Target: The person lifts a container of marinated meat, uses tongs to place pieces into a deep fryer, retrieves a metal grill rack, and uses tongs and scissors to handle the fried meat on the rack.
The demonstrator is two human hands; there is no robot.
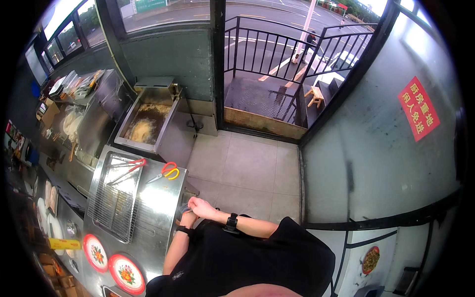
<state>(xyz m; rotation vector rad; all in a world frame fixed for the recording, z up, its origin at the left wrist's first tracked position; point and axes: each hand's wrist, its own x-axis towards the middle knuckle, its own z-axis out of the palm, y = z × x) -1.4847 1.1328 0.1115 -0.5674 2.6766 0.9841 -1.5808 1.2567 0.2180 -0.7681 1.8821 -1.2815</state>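
My right hand (202, 207) and my left hand (188, 219) are together in front of my body, beside the right edge of a steel table (160, 195). A small grey-blue thing (184, 208), too blurred to name, shows at the fingers of my left hand. My right hand is curled just over it and partly hides the left. On the table, scissors (171, 171) with red and yellow handles lie nearest my hands. Red-handled tongs (128, 171) rest on a metal tray (140, 174). A wire rack (111, 209) overlaps the tray.
Beyond the table stands a deep fryer (163, 137) with bubbling oil (141, 130). Two floral plates (97, 253) with red rims lie at the table's near end. Tiled floor (248, 156) runs to a doorway with a low board (259, 121). A frosted panel (374, 148) rises at right.
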